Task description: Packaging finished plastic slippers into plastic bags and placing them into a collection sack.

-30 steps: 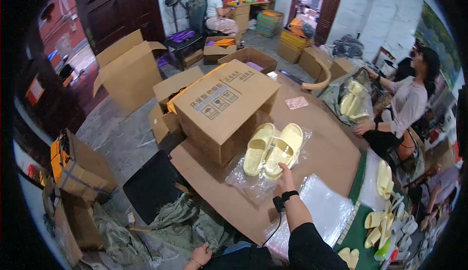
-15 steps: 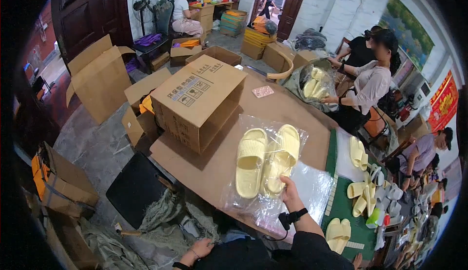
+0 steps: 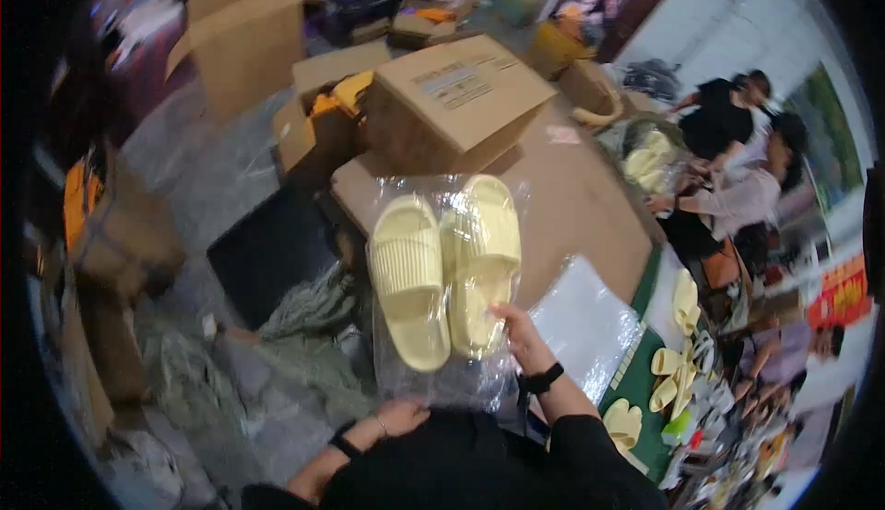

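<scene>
Apparently bringing the bagged slippers [image 3: 406, 275] toward the body [image 3: 415, 468]; calling next, perhaps, for a steady pinch. Held at one heel by the right hand [image 3: 524, 335], at the near side of the desk [image 3: 585, 220]. Cannot tell the grip of the left hand [image 3: 402, 417]. Compared with earlier, moved from beside the box [image 3: 424, 123], closer.

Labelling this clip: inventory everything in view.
Flat table: 1, brown, centre
Rectangular cardboard carton: 1, brown, on table
Ribbed slippers in clear bag: 2, pale yellow, centre
Plastic sheets: one stack, clear, table's right
Loose slippers: several, pale yellow, right
Other cardboard cartons: several, brown, left and behind
Flat panel: 1, black, left of table
Crumpled sacking: some, grey, lower left
Small goods: uncountable, mixed, lower right
People: several, mixed clothing, mostly right
Wall banner: 1, red, right
Left hand: 1, bare, below slippers
Right hand: 1, bare, gripping bag
</scene>
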Demonstrator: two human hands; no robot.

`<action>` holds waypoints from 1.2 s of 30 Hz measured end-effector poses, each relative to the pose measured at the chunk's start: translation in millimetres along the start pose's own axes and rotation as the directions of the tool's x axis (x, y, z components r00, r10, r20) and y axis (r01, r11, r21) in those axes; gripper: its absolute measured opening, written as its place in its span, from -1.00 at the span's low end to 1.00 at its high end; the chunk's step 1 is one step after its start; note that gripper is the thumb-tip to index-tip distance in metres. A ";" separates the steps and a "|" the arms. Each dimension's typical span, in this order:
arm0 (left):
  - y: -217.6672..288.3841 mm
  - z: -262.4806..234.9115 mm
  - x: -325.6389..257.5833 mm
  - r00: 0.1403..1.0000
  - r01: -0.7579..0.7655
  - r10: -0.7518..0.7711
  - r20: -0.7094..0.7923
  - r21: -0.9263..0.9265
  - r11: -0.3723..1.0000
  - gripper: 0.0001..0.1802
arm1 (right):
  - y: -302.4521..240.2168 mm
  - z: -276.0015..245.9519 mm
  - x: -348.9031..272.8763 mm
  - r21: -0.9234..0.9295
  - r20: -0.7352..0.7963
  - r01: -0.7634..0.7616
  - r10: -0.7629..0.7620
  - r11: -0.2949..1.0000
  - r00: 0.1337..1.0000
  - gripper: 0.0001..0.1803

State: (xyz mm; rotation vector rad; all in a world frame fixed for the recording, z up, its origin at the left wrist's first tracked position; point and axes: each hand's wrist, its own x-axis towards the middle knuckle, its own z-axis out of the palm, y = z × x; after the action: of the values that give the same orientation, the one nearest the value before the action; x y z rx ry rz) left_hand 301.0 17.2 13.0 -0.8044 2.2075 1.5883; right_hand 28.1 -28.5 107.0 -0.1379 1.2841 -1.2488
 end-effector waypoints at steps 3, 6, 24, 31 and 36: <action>7.6 3.7 -9.1 0.992 -0.010 0.002 -0.122 -0.065 0.998 -0.55 | 6.9 47.9 7.4 -0.030 0.210 -0.155 0.158 0.987 0.965 -0.57; 21.8 -10.4 -22.9 1.000 -0.008 0.005 -0.018 -0.172 0.985 -0.45 | 39.9 71.1 49.4 -0.098 0.369 -0.195 0.218 0.976 0.904 -0.56; -1.1 24.7 -57.2 0.969 -0.077 -0.001 -0.245 -0.308 0.948 -0.66 | 275.8 36.2 140.0 -0.739 0.007 -0.330 0.497 0.587 0.868 -0.22; 18.2 1.8 -43.9 0.984 -0.114 0.078 -0.158 -0.234 0.965 -0.72 | 297.2 -22.4 207.0 -0.994 -0.078 -0.050 0.305 -0.097 0.949 -0.12; -4.9 28.8 -36.7 0.987 0.001 -0.042 -0.153 -0.261 0.965 -0.70 | 238.0 48.4 158.2 -0.947 -0.095 -0.028 0.194 -0.321 0.976 -0.30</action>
State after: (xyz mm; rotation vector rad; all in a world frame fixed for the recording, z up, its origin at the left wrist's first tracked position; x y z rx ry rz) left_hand 330.9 52.6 19.4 -1.0567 2.1101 1.8901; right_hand 176.0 -76.5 -137.6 -1.2988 1.8699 0.5038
